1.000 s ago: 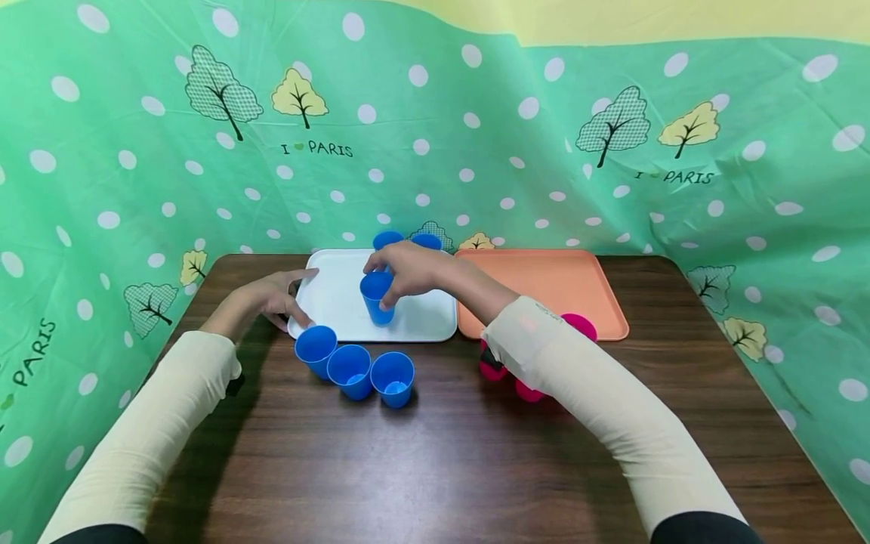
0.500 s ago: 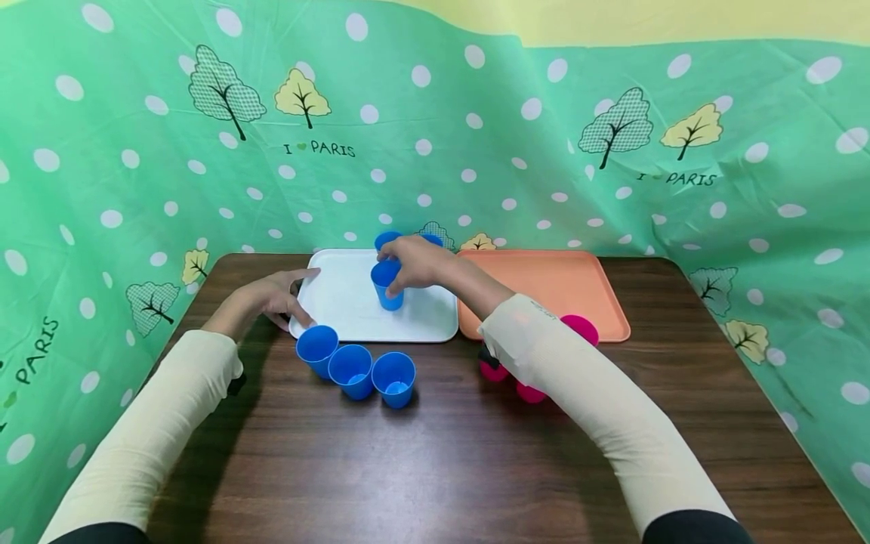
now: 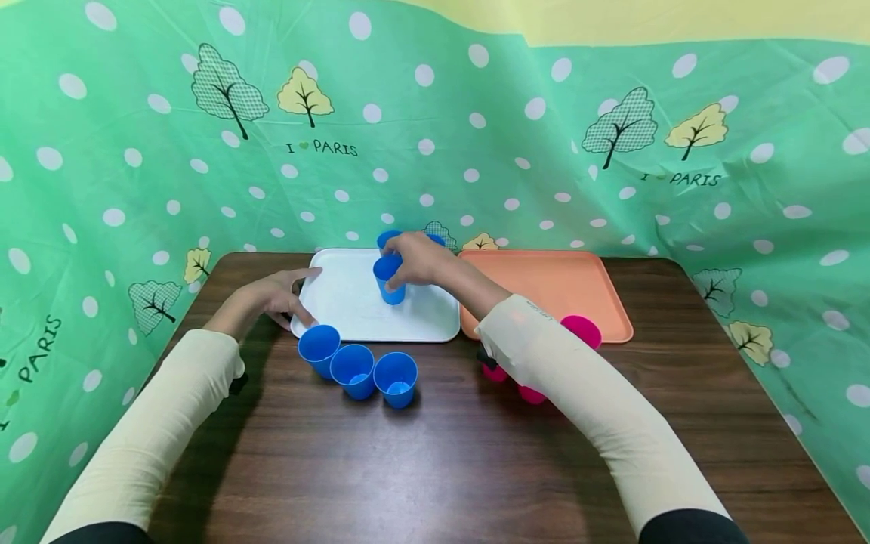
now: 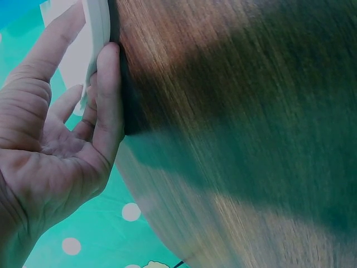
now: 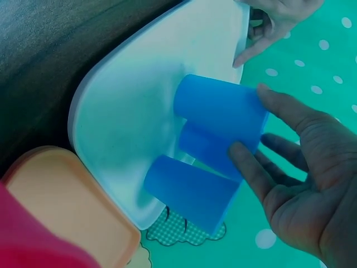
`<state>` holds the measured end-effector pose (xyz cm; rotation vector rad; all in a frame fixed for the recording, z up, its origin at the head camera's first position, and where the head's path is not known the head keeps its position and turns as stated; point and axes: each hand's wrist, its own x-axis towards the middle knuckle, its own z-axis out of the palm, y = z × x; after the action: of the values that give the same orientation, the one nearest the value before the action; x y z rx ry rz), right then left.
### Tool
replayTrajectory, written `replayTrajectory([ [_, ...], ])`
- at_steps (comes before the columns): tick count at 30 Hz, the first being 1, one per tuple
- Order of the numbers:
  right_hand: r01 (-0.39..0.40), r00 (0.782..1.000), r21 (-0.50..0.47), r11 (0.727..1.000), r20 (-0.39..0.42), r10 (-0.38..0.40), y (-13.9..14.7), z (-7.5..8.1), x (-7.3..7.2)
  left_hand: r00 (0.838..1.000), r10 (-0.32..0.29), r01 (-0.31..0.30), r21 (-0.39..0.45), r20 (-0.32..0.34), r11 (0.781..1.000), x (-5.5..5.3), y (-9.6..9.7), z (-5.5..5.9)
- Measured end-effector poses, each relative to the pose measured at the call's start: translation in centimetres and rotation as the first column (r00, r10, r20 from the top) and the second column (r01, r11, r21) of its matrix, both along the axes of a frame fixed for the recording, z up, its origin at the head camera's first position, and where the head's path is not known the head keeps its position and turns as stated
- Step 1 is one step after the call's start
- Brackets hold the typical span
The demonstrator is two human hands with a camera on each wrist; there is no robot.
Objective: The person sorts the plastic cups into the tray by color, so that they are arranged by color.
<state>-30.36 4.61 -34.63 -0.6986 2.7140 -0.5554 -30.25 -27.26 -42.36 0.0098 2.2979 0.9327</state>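
Observation:
My right hand (image 3: 418,258) pinches a blue cup (image 3: 390,285) near its rim, thumb on one side and fingers on the other. The cup is upright at the white tray (image 3: 340,302); whether its base touches is unclear. Behind it, two more blue cups (image 5: 189,192) stand at the tray's far edge, partly hidden by the hand. My left hand (image 3: 272,296) grips the tray's left edge, its thumb at the near corner and a finger on the rim. Near that thumb stand three blue cups: a left one (image 3: 319,349), a middle one (image 3: 353,370) and a right one (image 3: 396,378).
An orange tray (image 3: 557,283) lies right beside the white one. Several pink cups (image 3: 581,330) stand by its near edge, mostly hidden under my right sleeve. All this is on a brown wooden table (image 3: 435,468). A green printed cloth (image 3: 435,113) hangs behind.
My right hand has carried the blue cup back and slightly right over the white tray, closer to the two rear cups. My left hand keeps its place on the tray edge.

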Motion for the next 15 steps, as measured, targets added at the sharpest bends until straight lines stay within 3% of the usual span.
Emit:
replayTrajectory([
  [15,0.050,0.998,-0.020,0.999,-0.042,-0.051,-0.17,-0.70,0.29,1.000,0.002,-0.002,-0.008,0.002,1.000,-0.02,0.16,0.17],
])
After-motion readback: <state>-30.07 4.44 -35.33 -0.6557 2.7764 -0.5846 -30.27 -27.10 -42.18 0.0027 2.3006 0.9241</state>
